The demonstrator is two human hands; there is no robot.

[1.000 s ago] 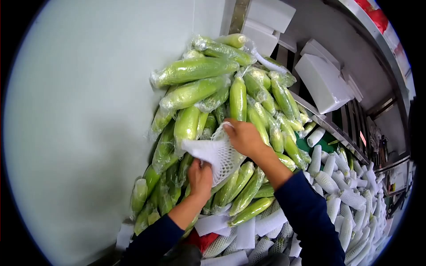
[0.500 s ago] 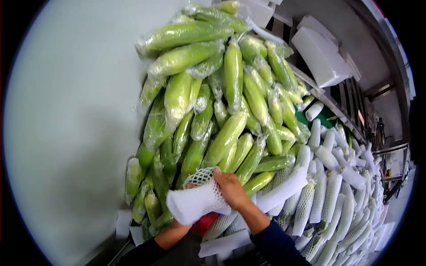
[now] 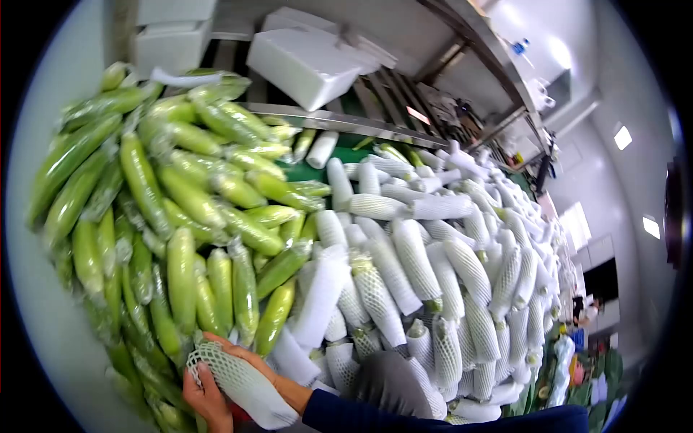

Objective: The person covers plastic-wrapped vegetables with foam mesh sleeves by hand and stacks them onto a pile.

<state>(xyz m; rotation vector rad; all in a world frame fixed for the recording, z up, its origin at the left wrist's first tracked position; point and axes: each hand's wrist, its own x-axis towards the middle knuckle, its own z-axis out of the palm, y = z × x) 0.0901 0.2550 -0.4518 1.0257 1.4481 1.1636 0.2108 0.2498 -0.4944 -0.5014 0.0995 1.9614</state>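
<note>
At the bottom left, both of my hands are closed around a white foam net sleeve (image 3: 249, 386). A pale green tint shows through its mesh, so it seems to surround a gourd, though the ends are partly hidden. My left hand (image 3: 207, 397) grips the near side at the sleeve's upper end, thumb on the mesh. My right hand (image 3: 271, 372) wraps the far side, fingers reaching toward the same end. Just beyond my hands lies a heap of long green gourds (image 3: 180, 267) in clear plastic film.
To the right, a large pile of gourds in white foam sleeves (image 3: 451, 281) spreads away. A metal-edged rack (image 3: 346, 124) holds a white foam box (image 3: 303, 65) behind the heaps. A grey-clad knee (image 3: 393, 382) shows among the sleeves. A pale wall stands at the left.
My view has swung right, so the heaps appear further left. The bunched sleeve is now drawn out longer, with a green tint inside. Both hands still hold it.
</note>
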